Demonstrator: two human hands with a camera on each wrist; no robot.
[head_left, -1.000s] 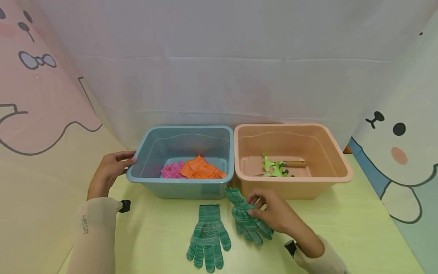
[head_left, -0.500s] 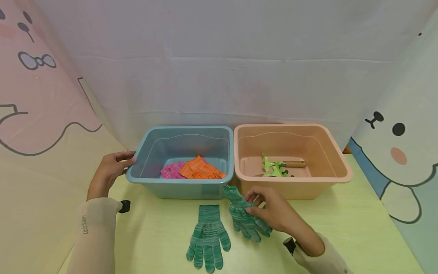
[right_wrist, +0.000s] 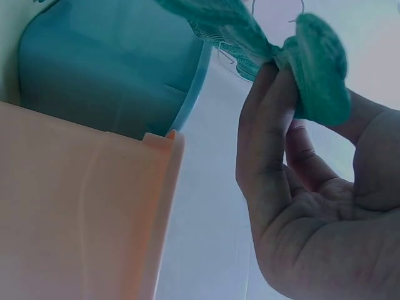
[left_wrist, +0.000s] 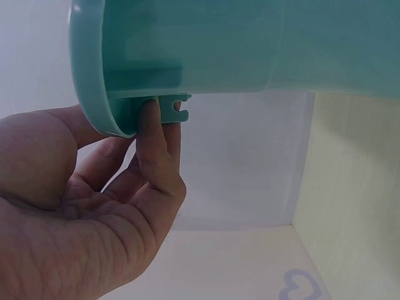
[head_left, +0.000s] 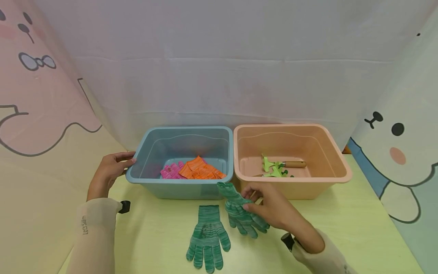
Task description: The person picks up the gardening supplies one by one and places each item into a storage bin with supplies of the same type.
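Note:
My right hand (head_left: 268,203) pinches a green knitted glove (head_left: 239,209) in front of the two bins, its cuff up near the blue bin's front rim and its fingers hanging down. In the right wrist view the glove (right_wrist: 319,69) is bunched between thumb and fingers. My left hand (head_left: 111,169) holds the left rim of the blue bin (head_left: 191,190); in the left wrist view its fingers (left_wrist: 153,144) curl under the rim (left_wrist: 87,69). A second green glove (head_left: 208,236) lies flat on the table, fingers towards me. Inside the blue bin are pink gloves (head_left: 171,171) and orange gloves (head_left: 202,169).
Right beside the blue bin stands a peach bin (head_left: 291,184) holding small green garden tools (head_left: 273,167), one with a wooden handle (head_left: 295,164). A white cloth (head_left: 219,76) hangs behind the bins, and printed cloths hang at both sides of the yellow-green table (head_left: 342,220).
My right hand has lifted the green glove a little, up and to the left towards the blue bin. The left hand and the other green glove have stayed put.

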